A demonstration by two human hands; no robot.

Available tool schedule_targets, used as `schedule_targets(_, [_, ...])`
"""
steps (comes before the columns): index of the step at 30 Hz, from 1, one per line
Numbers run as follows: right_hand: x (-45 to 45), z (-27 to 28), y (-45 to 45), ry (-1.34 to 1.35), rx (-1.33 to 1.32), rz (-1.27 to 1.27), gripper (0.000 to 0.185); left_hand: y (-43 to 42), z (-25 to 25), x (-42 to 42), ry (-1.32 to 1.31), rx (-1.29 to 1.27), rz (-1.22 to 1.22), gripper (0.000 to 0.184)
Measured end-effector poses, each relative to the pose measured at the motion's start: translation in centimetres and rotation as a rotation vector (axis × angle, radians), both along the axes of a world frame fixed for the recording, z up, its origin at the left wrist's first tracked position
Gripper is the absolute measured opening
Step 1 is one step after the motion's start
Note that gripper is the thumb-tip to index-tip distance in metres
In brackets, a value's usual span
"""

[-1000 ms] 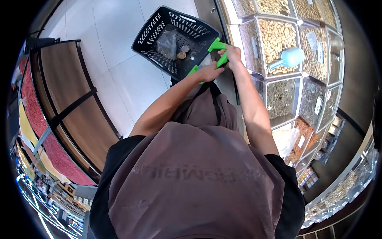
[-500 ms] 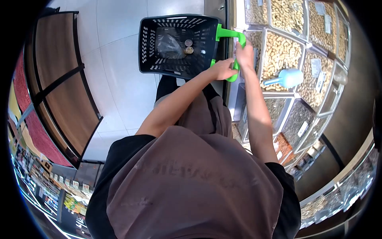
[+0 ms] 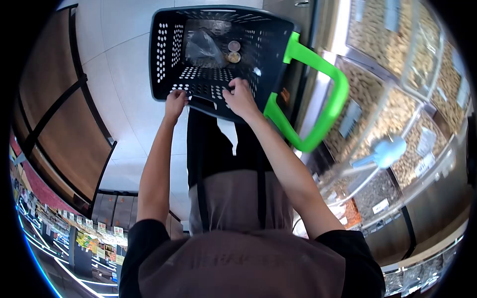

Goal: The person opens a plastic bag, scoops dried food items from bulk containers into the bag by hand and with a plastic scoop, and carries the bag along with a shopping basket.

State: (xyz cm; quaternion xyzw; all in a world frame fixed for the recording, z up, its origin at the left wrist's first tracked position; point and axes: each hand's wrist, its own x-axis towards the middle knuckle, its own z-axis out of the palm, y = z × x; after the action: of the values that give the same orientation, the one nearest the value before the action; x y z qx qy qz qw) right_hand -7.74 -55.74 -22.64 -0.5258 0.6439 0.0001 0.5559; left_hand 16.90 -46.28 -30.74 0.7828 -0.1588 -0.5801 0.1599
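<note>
At the upper middle of the frame I see the basket (image 3: 198, 74), its green handle (image 3: 337, 94) on the right. My left hand (image 3: 176, 104) grasps its lower rim; my right hand (image 3: 241, 99) bends over this rim, grasping or not, I cannot tell.

We have a black basket (image 3: 274, 55) before us, open side up, walls perforated, its green handle (image 3: 334, 107) swung out rightward.

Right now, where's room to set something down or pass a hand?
Floor tiles lie bare between basket and brown panels; handle loop looks open. Crowded: around bag and tubs; near rim, with left hand and right hand.
</note>
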Motion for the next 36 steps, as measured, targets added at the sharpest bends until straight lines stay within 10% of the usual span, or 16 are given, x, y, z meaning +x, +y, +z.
schedule_targets(6, [1.9,-18.3,-0.8,0.195,0.265,0.243,0.057,-4.4,-11.4,2.1,-0.066,0.048,-0.023,0.044])
schedule_targets(10, [3.8,-28.3,-2.8,0.103,-0.018,0.216,0.095,-9.7,-22.7,1.9,-0.029,0.225,0.148,0.072])
schedule_targets(14, [5.7,-34.5,-4.2,0.070,-0.161,0.202,0.083,-10.6,-32.2,2.8,0.001,-0.037,-0.138,0.078])
schedule_targets(16, [6.3,-35.2,-4.6,0.005,0.254,0.255,0.050,-10.8,-33.9,2.7,0.220,0.020,-0.232,0.034])
schedule_targets(20, [8.8,-30.3,-1.0,0.001,0.243,0.606,0.016,-8.2,-28.6,1.6,-0.266,-0.012,-0.788,0.014])
schedule_targets(32, [8.6,-10.4,5.9,-0.154,-0.380,0.615,0.012,-3.8,-14.1,6.2,-0.046,-0.028,-0.646,0.042])
schedule_targets(36, [10.0,-4.3,6.2,-0.203,-0.490,0.541,0.007,-2.0,-14.1,9.1,-0.143,-0.244,-0.957,0.044])
